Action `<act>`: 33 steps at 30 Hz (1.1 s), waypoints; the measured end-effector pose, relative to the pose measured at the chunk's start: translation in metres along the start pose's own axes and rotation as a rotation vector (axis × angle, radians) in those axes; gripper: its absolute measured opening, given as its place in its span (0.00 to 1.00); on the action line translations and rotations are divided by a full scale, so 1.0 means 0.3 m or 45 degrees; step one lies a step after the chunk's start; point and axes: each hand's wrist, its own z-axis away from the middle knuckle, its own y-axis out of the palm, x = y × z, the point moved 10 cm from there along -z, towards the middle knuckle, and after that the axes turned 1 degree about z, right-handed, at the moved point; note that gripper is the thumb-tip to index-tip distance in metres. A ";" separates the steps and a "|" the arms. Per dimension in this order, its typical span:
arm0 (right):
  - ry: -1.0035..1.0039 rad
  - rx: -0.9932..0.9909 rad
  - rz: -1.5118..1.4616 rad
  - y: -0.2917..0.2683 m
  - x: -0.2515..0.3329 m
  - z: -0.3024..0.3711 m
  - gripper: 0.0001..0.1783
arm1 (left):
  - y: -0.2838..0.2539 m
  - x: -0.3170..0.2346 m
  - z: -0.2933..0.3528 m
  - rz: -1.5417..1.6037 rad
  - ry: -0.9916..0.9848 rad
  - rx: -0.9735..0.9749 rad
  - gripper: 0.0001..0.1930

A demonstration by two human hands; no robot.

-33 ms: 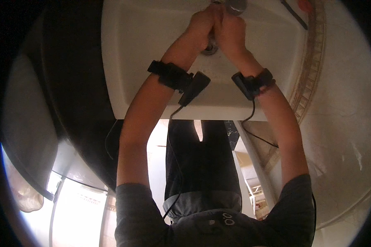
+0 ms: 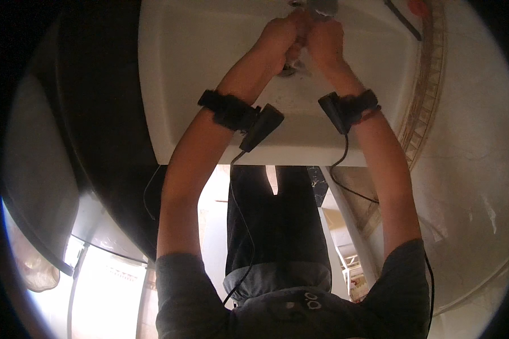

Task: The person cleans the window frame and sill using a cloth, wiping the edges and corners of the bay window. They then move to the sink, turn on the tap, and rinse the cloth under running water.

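Under the grey metal tap (image 2: 324,7), my left hand (image 2: 279,40) and my right hand (image 2: 326,45) are pressed together over the white sink (image 2: 203,51). Both sets of fingers are curled inward and partly hide each other. Whatever lies between them, if anything, cannot be made out. A pale wet streak, which looks like water, runs down below the fingers towards the round drain (image 2: 287,72). Each wrist wears a black strap with a dark box and a cable: the left strap (image 2: 232,112), the right strap (image 2: 350,107).
A dark handle-like object (image 2: 404,20) and something red (image 2: 418,7) lie by the sink's far right corner. Patterned trim (image 2: 427,96) borders the right side, next to a pale wall. A dark panel (image 2: 99,85) stands on the left. Cables hang from both wrists.
My hands have come slightly nearer to me, and my right hand has shifted a little to the right. Between them the fingers show more, and the wet streak below is now visible.
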 end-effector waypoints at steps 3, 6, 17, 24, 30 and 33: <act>0.222 0.008 -0.025 -0.055 -0.134 -0.060 0.09 | 0.042 -0.027 0.027 -0.153 0.032 0.057 0.15; 0.286 0.030 -0.103 -0.053 -0.157 -0.049 0.09 | -0.004 0.003 -0.072 -0.268 0.176 0.146 0.13; 0.008 0.120 -0.828 0.018 0.120 -0.003 0.03 | -0.068 -0.128 -0.101 -0.988 0.665 -0.190 0.11; -0.159 -0.078 -0.173 -0.048 0.106 -0.029 0.06 | 0.123 -0.090 0.034 -1.691 1.097 -0.128 0.08; -0.011 0.178 -0.542 -0.006 0.121 -0.017 0.09 | 0.099 -0.100 0.031 -1.609 0.858 -0.082 0.10; -0.142 0.203 -0.392 -0.002 0.121 -0.055 0.09 | 0.046 -0.103 -0.001 -1.232 0.720 0.099 0.18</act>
